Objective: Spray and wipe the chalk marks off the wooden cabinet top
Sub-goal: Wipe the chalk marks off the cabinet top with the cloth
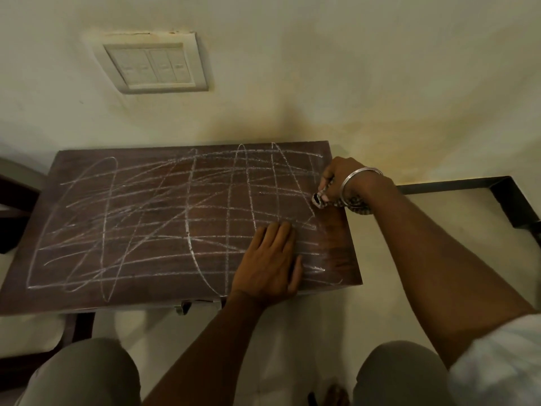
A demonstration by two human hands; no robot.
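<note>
The dark wooden cabinet top [123,253] stands against the wall. White chalk marks [190,200] cross nearly all of it in loops and long strokes. My left hand [269,259] lies flat on the top near its front right, palm down, holding nothing. At the right edge of the top, my right hand [342,183] is closed around a small pale object [319,198] that looks like a piece of chalk. Its tip touches the wood. A silver bangle [361,177] sits on that wrist. No spray bottle or cloth is in view.
A white switch plate [155,65] is on the wall above the cabinet. A black metal frame [503,194] lies on the floor to the right. Dark furniture [14,212] stands at the left. My knees [87,373] are close to the cabinet's front.
</note>
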